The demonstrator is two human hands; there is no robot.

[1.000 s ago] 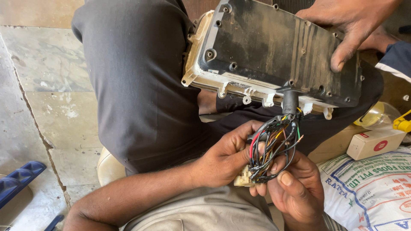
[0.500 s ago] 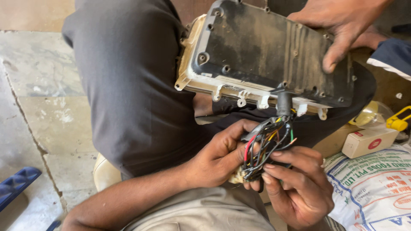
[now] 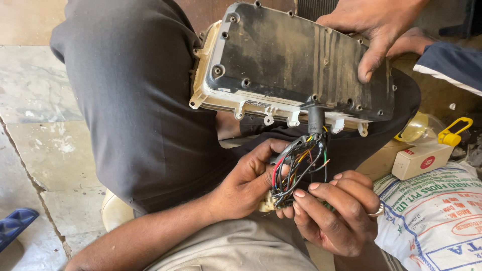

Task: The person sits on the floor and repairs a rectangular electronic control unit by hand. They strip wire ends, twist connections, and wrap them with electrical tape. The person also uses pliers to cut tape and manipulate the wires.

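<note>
Below the frame centre, the left hand [image 3: 248,183] and right hand [image 3: 339,213] grip the wire bundle [image 3: 296,168] from opposite sides, fingers curled and pinching the coloured wires and a pale connector [image 3: 267,203]. Bundle exits the dark-backed housing [image 3: 296,65], upper centre, resting on a grey-trousered leg [image 3: 135,100]. Another person's hand [image 3: 379,25] steadies the housing at upper right, fingers pressed flat.

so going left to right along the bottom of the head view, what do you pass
blue object → left hand → bundle of coloured wires → right hand → printed white sack
</note>
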